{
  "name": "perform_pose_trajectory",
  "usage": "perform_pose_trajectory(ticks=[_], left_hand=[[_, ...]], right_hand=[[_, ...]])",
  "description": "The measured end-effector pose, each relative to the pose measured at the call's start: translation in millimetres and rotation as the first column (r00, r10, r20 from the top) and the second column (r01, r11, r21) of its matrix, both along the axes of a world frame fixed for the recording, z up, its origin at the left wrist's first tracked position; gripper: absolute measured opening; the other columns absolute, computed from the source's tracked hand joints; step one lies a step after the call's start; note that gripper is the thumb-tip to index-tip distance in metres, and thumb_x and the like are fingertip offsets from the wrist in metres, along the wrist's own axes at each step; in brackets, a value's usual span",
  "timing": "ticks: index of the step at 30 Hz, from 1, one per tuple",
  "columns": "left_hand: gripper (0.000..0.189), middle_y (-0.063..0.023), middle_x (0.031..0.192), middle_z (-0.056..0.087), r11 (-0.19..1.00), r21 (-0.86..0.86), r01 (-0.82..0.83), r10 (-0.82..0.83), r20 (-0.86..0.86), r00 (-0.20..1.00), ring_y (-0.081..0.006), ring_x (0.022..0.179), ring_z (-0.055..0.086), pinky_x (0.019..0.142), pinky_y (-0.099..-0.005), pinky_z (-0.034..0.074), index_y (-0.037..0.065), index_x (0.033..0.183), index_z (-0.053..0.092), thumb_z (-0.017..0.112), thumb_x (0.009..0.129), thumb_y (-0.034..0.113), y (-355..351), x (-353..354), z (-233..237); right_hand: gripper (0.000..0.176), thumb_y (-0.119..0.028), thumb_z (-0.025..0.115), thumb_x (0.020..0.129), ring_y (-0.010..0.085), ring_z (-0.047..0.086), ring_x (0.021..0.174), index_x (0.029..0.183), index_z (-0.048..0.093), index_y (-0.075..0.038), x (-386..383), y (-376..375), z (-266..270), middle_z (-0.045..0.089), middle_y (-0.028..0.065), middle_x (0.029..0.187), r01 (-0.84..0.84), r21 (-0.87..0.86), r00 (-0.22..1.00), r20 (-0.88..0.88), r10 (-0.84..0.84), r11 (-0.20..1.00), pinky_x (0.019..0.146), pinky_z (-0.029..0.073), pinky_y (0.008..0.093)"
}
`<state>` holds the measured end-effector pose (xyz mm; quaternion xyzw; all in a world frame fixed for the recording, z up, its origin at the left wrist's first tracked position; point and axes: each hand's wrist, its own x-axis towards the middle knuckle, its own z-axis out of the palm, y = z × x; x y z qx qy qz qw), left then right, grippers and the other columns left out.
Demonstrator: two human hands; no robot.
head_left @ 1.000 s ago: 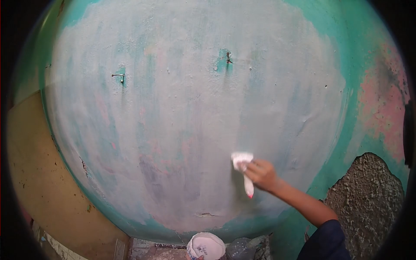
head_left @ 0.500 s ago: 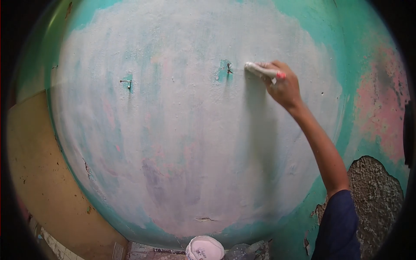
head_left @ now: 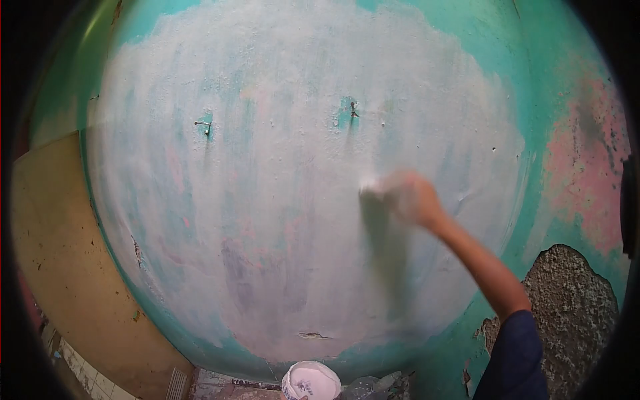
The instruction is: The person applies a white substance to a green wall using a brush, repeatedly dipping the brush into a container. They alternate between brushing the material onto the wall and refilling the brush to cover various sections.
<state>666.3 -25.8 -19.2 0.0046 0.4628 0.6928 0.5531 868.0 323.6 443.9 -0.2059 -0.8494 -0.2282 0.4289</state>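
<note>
My right hand (head_left: 415,200) is closed around a paintbrush (head_left: 371,185), both smeared by motion. The brush's whitish head is at the wall (head_left: 300,160), just right of the middle, and a long shadow falls below it. White paint covers much of this wall in streaks, with turquoise showing around the edges and faintly through. At the bottom stands a bucket (head_left: 311,381) of white paint. My left hand is not visible.
Two metal hooks or nails, one on the left (head_left: 205,127) and one nearer the middle (head_left: 353,110), stick out of the wall. A tan panel (head_left: 80,253) stands at left. Bare rough plaster (head_left: 573,307) shows at lower right. A clear plastic container (head_left: 365,388) lies beside the bucket.
My right hand has come down the wall with the paintbrush, from beside the middle hook to well below it, and slightly left. The view has shifted a little.
</note>
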Motion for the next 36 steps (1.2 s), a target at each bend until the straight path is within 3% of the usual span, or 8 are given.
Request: perform_pose_trajectory(ticks=[7, 13, 19, 20, 21, 22, 24, 36], left_hand=[[0.049, -0.0087, 0.115, 0.06, 0.995, 0.089, -0.04, 0.044, -0.049, 0.998, -0.0216, 0.106, 0.058, 0.079, -0.0395, 0.055, 0.006, 0.135, 0.049, 0.063, 0.09, 0.022, 1.7, 5.1, -7.6], [0.046, -0.0138, 0.115, 0.059, 0.993, 0.102, -0.065, 0.06, 0.049, 0.997, -0.0263, 0.094, 0.063, 0.069, -0.0385, 0.059, 0.007, 0.134, 0.049, 0.057, 0.094, 0.027, -7.6, 2.0, -30.1], [0.046, -0.0135, 0.123, 0.055, 0.996, -0.088, -0.024, 0.049, 0.295, 0.954, -0.0294, 0.11, 0.056, 0.084, -0.0455, 0.054, 0.006, 0.134, 0.049, 0.056, 0.093, 0.024, -24.6, -1.0, 34.6], [0.047, -0.0141, 0.127, 0.053, 0.994, 0.018, 0.107, -0.087, -0.457, 0.885, -0.0298, 0.114, 0.055, 0.09, -0.0446, 0.051, 0.004, 0.136, 0.047, 0.055, 0.094, 0.022, -26.3, -12.5, 14.7], [0.048, -0.0146, 0.132, 0.051, 0.961, -0.007, 0.277, -0.093, -0.95, 0.298, -0.0301, 0.118, 0.053, 0.096, -0.0438, 0.049, 0.002, 0.139, 0.045, 0.054, 0.095, 0.02, -31.3, -20.4, 4.0], [0.048, -0.0146, 0.132, 0.051, 0.961, -0.018, 0.276, -0.103, -0.95, 0.296, -0.0301, 0.118, 0.053, 0.096, -0.0438, 0.049, 0.002, 0.139, 0.045, 0.054, 0.095, 0.02, -28.2, -17.0, 32.1], [0.074, -0.0158, 0.138, 0.046, 0.958, 0.276, -0.08, 0.085, -0.005, 0.996, -0.0337, 0.129, 0.048, 0.108, -0.0501, 0.041, 0.009, 0.147, 0.03, 0.058, 0.079, 0.007, -13.8, -8.3, 82.9], [0.079, -0.0163, 0.143, 0.041, 0.924, 0.38, 0.044, -0.009, -0.093, 0.996, -0.033, 0.132, 0.045, 0.107, -0.0491, 0.043, 0.01, 0.149, 0.027, 0.059, 0.078, 0.006, 13.6, -88.9, 120.0]], right_hand=[[0.02, -0.014, 0.066, 0.085, 0.028, 0.063, 0.089, 0.103, 0.073, -0.014, -3.8, -14.9, 134.5, 0.067, 0.0077, 0.096, 0.212, 0.359, 0.954, -0.277, -0.113, 0.909, 0.073, 0.052, 0.0379], [0.037, -0.011, 0.067, 0.072, 0.0241, 0.064, 0.087, 0.109, 0.071, -0.01, -2.0, -15.0, -55.3, 0.065, 0.0049, 0.094, 0.161, 0.507, 0.983, -0.007, -0.182, 0.847, 0.073, 0.051, 0.037], [0.036, -0.009, 0.067, 0.075, 0.0205, 0.063, 0.077, 0.11, 0.071, -0.007, -5.9, -49.3, -255.9, 0.068, 0.0034, 0.096, 0.085, 0.134, 0.995, 0.049, -0.092, 0.987, 0.062, 0.045, 0.0354], [0.036, -0.01, 0.067, 0.075, 0.021, 0.063, 0.077, 0.11, 0.071, -0.008, -7.6, -53.2, -282.5, 0.068, 0.0036, 0.096, 0.11, 0.058, 0.992, 0.057, -0.114, 0.992, 0.063, 0.046, 0.036], [0.035, -0.011, 0.067, 0.076, 0.0215, 0.063, 0.077, 0.111, 0.071, -0.009, -9.0, -56.2, -298.7, 0.068, 0.0039, 0.097, 0.137, -0.023, 0.988, 0.069, -0.135, 0.99, 0.064, 0.046, 0.0365], [0.035, -0.011, 0.067, 0.076, 0.0215, 0.063, 0.077, 0.111, 0.071, -0.009, -8.8, -56.9, -304.3, 0.068, 0.0039, 0.097, 0.135, -0.034, 0.989, 0.068, -0.132, 0.99, 0.064, 0.046, 0.0365], [0.036, -0.01, 0.069, 0.075, 0.0237, 0.064, 0.084, 0.111, 0.071, -0.009, -4.1, -59.8, -314.7, 0.068, 0.0051, 0.1, 0.058, -0.161, 0.996, 0.073, -0.046, 0.985, 0.069, 0.048, 0.038], [0.026, -0.005, 0.064, 0.093, 0.013, 0.061, 0.102, 0.117, 0.063, 0.003, -107.1, -208.0, -305.8, 0.066, 0.0094, 0.116, -0.65, -0.7, 0.593, -0.71, -0.38, 0.295, 0.09, 0.049, 0.0279]])
